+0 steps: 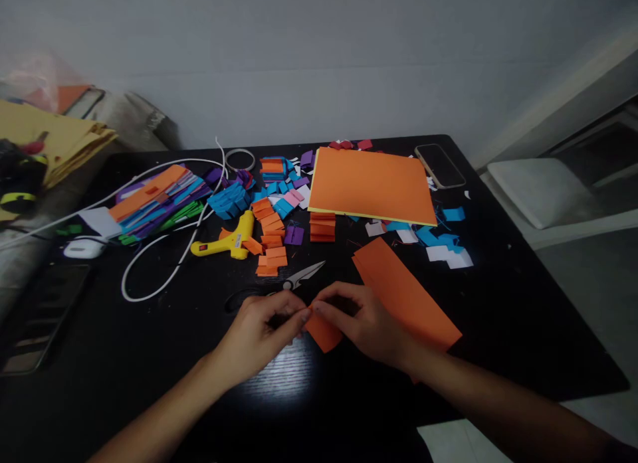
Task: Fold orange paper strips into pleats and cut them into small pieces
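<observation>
My left hand (262, 330) and my right hand (366, 320) meet at the front middle of the table, each pinching the upper end of a small orange paper piece (323, 333). Just beyond my left hand lie open scissors (304, 276), their dark handles partly hidden. A long folded orange sheet (406, 293) rests beside and under my right hand. Farther back is a stack of large orange sheets (373, 184) with a yellow edge below. Small folded orange pieces (272, 240) form a column left of that stack.
A yellow glue gun (229, 240) and looping white cable (149, 297) lie on the left. Coloured paper strips (159, 200) are piled behind. One phone (439, 165) is at the back right, another dark device (42, 317) at the left edge. The black table (528, 330) extends right.
</observation>
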A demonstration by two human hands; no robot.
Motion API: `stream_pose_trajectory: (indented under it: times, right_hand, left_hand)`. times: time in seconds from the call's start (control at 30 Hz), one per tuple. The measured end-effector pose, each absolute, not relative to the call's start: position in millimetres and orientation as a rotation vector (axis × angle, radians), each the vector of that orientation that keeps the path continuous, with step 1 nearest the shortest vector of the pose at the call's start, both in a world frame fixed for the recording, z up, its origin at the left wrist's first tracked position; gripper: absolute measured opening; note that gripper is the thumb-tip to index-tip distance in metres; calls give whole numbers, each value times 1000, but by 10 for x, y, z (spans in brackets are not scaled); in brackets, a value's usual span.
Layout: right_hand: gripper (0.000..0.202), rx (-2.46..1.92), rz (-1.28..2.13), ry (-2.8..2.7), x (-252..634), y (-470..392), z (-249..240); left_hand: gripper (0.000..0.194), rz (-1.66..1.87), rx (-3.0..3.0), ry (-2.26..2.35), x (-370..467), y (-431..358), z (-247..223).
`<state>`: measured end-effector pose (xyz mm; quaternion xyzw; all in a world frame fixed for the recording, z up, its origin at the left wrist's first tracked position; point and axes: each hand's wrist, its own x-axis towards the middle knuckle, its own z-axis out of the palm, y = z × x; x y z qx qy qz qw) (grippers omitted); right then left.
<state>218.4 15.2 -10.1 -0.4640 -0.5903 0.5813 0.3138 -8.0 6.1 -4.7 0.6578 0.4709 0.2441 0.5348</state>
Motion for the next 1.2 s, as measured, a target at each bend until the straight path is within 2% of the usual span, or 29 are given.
stream_pose_trajectory:
  times: [0.23, 0.83, 1.2]
  right_hand:
    - [12, -1177, 1621, -1525, 2177, 148, -86]
    - [14, -1186, 1456, -1561, 2168, 127, -106]
    - [12, -1160, 1390, -1577, 2170, 114, -134]
  left_hand:
    - [20, 780, 1661, 1175, -53, 92, -24]
    - [25, 799, 1548, 1182, -27, 89, 9]
    - [13, 821, 1407, 1160, -12, 93, -20]
